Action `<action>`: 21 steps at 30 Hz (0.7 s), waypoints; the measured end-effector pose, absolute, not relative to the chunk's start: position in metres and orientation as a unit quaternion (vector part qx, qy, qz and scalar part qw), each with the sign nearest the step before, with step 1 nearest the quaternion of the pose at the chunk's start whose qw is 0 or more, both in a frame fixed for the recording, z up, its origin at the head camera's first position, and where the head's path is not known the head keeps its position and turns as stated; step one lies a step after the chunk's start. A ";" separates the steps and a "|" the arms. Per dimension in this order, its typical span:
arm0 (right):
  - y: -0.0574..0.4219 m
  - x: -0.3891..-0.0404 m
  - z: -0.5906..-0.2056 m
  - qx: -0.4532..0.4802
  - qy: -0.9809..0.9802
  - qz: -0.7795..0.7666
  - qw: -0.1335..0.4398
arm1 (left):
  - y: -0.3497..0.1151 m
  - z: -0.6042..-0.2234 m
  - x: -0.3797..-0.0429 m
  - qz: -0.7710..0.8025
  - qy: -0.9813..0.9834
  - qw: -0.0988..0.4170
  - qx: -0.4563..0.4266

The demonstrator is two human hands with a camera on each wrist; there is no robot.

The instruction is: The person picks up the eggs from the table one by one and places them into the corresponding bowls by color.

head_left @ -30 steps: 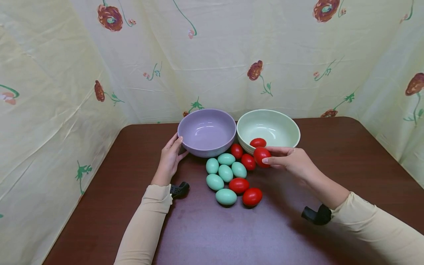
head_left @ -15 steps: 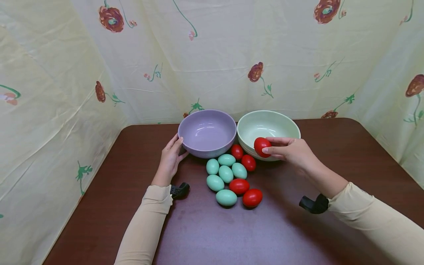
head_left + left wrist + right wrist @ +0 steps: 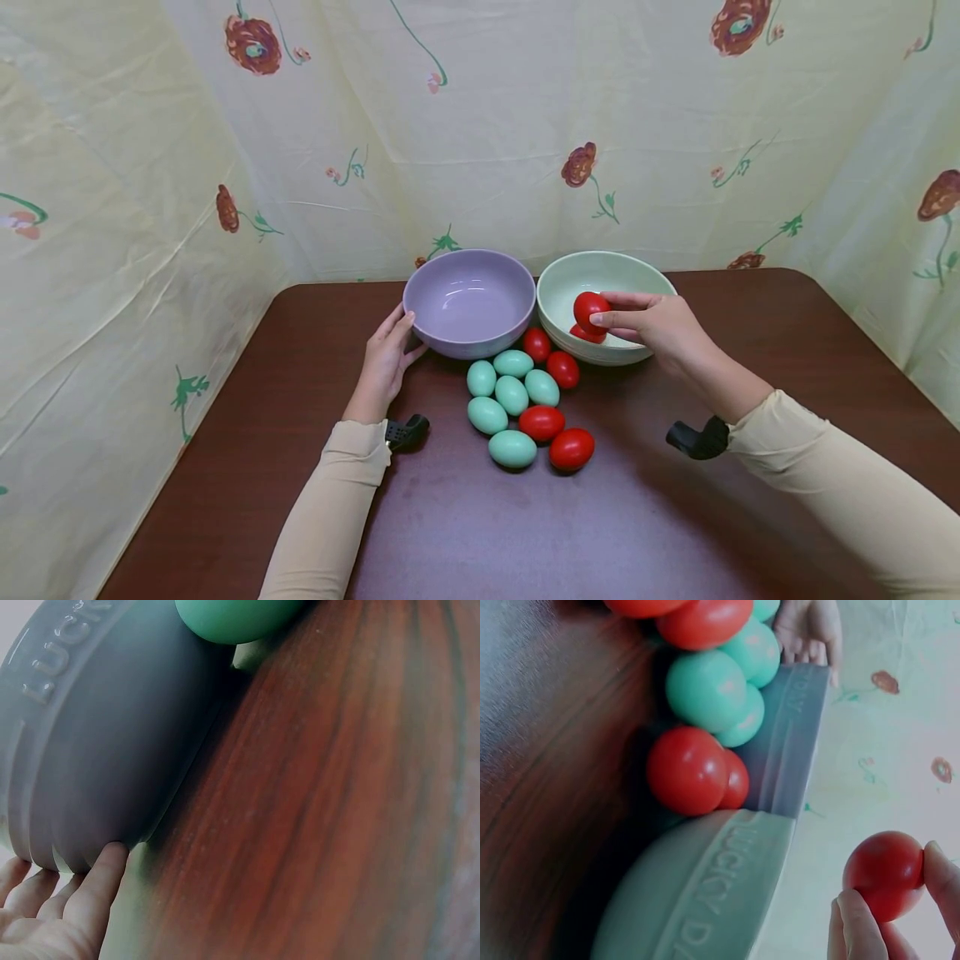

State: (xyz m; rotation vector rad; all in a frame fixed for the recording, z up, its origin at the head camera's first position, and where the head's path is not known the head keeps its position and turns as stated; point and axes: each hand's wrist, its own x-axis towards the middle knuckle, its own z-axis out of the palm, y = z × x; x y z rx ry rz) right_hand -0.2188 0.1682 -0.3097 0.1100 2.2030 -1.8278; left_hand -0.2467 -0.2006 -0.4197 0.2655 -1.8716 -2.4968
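In the head view my right hand [image 3: 663, 329] pinches a red egg [image 3: 590, 312] between thumb and fingers, over the front part of the pale green bowl [image 3: 630, 275]. Below it, partly covered by the held egg, another red egg [image 3: 588, 335] lies inside that bowl. The right wrist view shows the held egg [image 3: 885, 874] at the fingertips, beyond the green bowl's rim. My left hand [image 3: 386, 362] touches the left side of the purple bowl [image 3: 468, 296] with its fingers extended. In the left wrist view the fingertips [image 3: 112, 851] rest against the bowl's outer wall.
In front of the bowls, several mint-green eggs [image 3: 512, 395] and several red eggs [image 3: 542, 423] lie close together on the dark brown table [image 3: 480, 533]. The two bowls stand side by side at the far edge. A flowered cloth [image 3: 480, 150] hangs behind them.
My right hand has raised the red egg and carried it farther back, from the green bowl's front rim to over its inside. The left hand has stayed at the purple bowl.
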 end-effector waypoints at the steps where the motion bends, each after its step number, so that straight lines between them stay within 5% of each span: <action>1: 0.168 -0.220 -0.309 0.039 0.766 -0.627 0.137 | -0.201 -0.420 -0.247 -0.797 -0.598 0.005 0.085; 21: 0.159 -0.253 -0.315 0.077 0.775 -0.613 0.130 | -0.202 -0.420 -0.247 -0.796 -0.598 0.005 0.086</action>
